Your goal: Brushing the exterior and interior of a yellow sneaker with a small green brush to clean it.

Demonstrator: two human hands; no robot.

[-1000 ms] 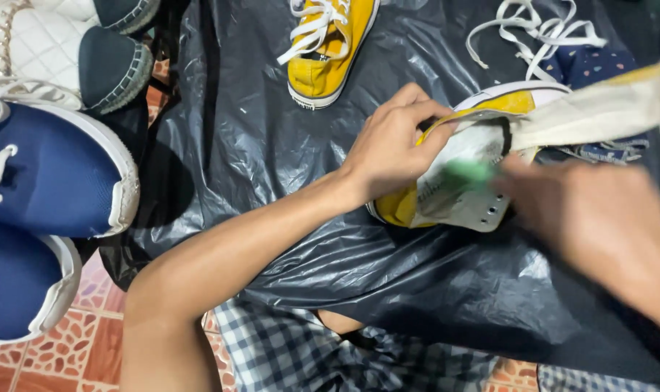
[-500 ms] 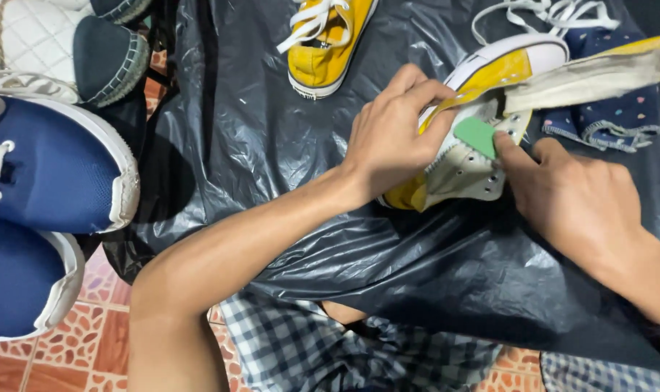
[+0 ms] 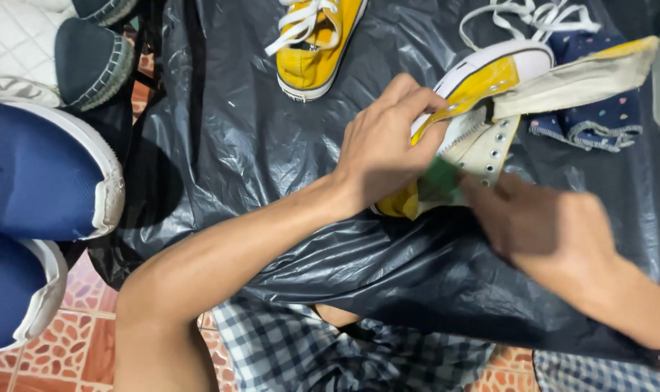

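My left hand (image 3: 384, 149) grips the side of a yellow canvas sneaker (image 3: 482, 83) with a white toe cap, lying unlaced on a black plastic sheet (image 3: 221, 145). Its tongue (image 3: 577, 76) is folded out to the right. My right hand (image 3: 544, 225), blurred by motion, presses a small green scrubbing pad (image 3: 439, 181) against the shoe's pale inner side by the eyelets. A second yellow sneaker (image 3: 315, 43), laced with white laces, lies apart at the top middle.
Loose white laces (image 3: 526, 18) and a dark blue dotted cloth (image 3: 606, 109) lie at the upper right. Two navy sneakers (image 3: 39, 174) and dark slip-on shoes (image 3: 75, 58) sit at the left. Patterned red tiles (image 3: 75, 341) and checked shorts (image 3: 308, 356) are below.
My right hand with the green pad has slid down and left along the shoe's inner side. My left hand keeps its grip on the shoe.
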